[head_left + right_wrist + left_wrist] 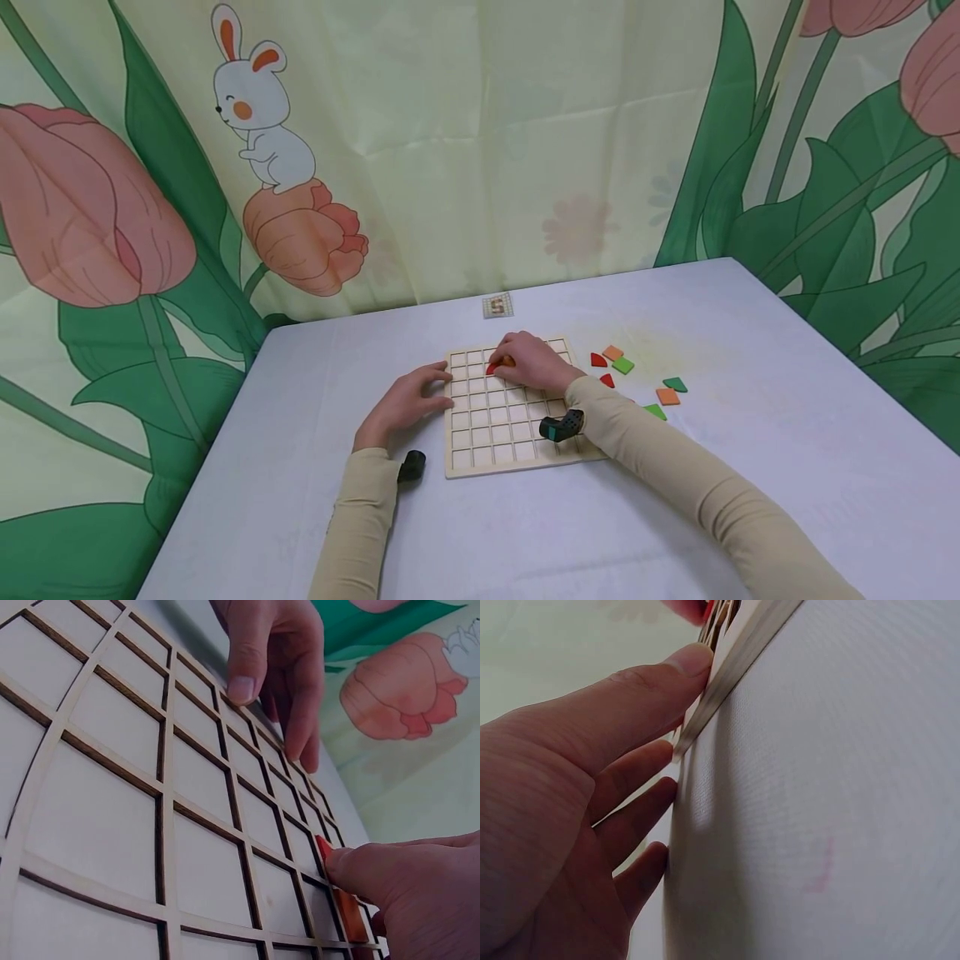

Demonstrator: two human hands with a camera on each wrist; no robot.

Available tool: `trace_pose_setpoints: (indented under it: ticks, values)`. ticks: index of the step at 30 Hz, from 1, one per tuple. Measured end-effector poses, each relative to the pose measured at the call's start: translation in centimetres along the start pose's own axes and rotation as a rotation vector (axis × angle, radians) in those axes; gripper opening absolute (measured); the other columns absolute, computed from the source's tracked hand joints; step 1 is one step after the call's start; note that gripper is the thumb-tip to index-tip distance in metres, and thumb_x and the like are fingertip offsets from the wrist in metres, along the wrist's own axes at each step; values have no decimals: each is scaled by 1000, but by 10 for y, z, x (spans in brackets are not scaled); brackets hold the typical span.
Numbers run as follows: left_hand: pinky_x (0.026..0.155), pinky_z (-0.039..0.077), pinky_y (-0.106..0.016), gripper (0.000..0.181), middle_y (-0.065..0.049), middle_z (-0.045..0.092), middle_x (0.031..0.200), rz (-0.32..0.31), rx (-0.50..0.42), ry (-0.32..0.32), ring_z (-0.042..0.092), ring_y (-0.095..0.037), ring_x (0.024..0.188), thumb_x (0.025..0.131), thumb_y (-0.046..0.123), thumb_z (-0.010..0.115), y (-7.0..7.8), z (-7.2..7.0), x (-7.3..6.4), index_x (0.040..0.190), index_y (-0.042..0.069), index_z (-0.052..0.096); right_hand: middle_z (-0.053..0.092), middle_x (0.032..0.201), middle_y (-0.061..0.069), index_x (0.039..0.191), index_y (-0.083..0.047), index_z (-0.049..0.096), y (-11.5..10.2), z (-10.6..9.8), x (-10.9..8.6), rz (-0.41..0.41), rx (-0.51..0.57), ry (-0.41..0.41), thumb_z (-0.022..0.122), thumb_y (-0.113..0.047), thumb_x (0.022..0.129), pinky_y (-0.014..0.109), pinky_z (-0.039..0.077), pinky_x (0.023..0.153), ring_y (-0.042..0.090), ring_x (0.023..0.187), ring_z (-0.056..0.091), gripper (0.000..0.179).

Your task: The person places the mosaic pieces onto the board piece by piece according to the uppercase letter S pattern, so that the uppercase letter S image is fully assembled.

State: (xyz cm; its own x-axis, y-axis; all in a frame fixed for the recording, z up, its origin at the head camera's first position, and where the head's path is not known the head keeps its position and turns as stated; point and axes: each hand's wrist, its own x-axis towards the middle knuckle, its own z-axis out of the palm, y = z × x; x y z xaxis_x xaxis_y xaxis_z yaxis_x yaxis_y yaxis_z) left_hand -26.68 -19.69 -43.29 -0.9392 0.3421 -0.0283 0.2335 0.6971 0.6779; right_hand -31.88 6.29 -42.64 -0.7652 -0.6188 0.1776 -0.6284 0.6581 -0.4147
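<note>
A wooden grid board (pixel 471 435) lies on the white table, its square cells mostly bare. My right hand (pixel 528 362) is over its far part and pinches a small red piece (pixel 324 846) at a cell between thumb and fingers. Right beside the red piece, an orange piece (pixel 350 915) sits at the grid, partly covered by the hand. My left hand (pixel 408 404) rests at the board's left edge, thumb (pixel 690 664) on the rim and the other fingers extended along the side.
Right of the board lie loose flat pieces: red quarter-rounds (pixel 597 360), orange squares (pixel 667 397), light green squares (pixel 622 365) and a dark green piece (pixel 675 384). A small patterned card (pixel 497 305) lies beyond the board. A printed curtain (pixel 450 167) hangs behind the table.
</note>
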Motion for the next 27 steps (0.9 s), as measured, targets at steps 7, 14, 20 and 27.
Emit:
trace_pose_setpoints:
  ticks: [7, 14, 20, 27]
  values:
    - [117, 27, -45, 45, -6, 43, 151, -11, 8, 7, 32, -28, 143, 84, 21, 78, 0, 1, 1, 125, 8, 64, 63, 116, 9, 123, -5, 67, 9, -16, -12, 113, 113, 27, 62, -19, 96, 40, 50, 93, 24, 106, 57, 31]
    - [117, 27, -44, 46, -4, 42, 152, -30, 18, 3, 32, -27, 143, 85, 23, 78, 0, 1, 1, 126, 9, 64, 61, 119, 11, 128, -3, 61, 32, -51, -53, 323, 228, 61, 63, -24, 96, 41, 52, 90, 26, 106, 56, 38]
    - [117, 26, -44, 46, -3, 43, 152, -30, 17, 2, 32, -26, 143, 84, 24, 78, -2, 1, 0, 126, 10, 64, 59, 124, 16, 131, -1, 57, 63, -77, -97, 448, 218, 62, 63, -25, 96, 44, 53, 90, 32, 111, 55, 44]
    - [117, 27, -44, 46, -4, 42, 152, -33, 13, -2, 32, -27, 143, 84, 23, 79, 1, 2, 0, 125, 9, 64, 53, 130, 23, 136, 5, 51, 84, -92, -134, 556, 169, -24, 65, -31, 94, 53, 49, 95, 39, 116, 49, 57]
